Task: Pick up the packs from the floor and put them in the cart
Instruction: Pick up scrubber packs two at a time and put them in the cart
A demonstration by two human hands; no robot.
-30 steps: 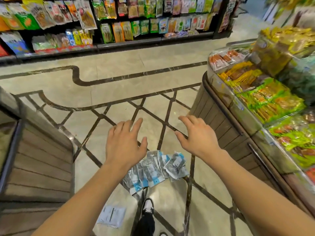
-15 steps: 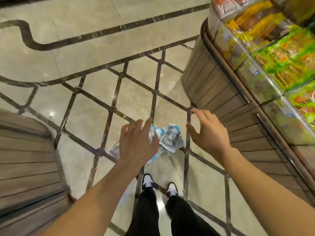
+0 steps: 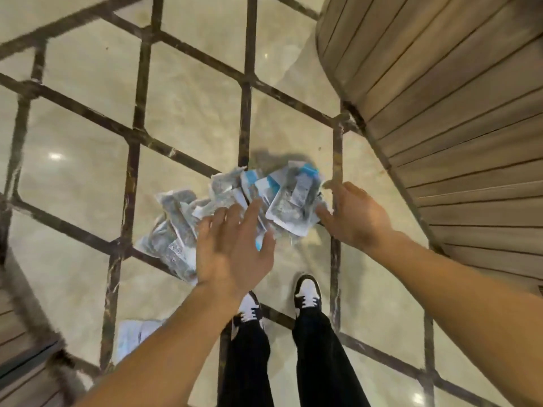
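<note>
A person seen from above: both forearms bare, no sleeves, watch or rings visible on the left hand (image 3: 232, 248) or right hand (image 3: 357, 218). Black trousers (image 3: 317, 348) cover the legs. Black-and-white lace-up sneakers (image 3: 308, 292), white toes, black trim.

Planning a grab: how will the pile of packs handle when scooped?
The packs look like thin, crinkled film, so probably floppy and light. They overlap loosely, so some may slide off. Both the left hand and right hand likely help.
</note>
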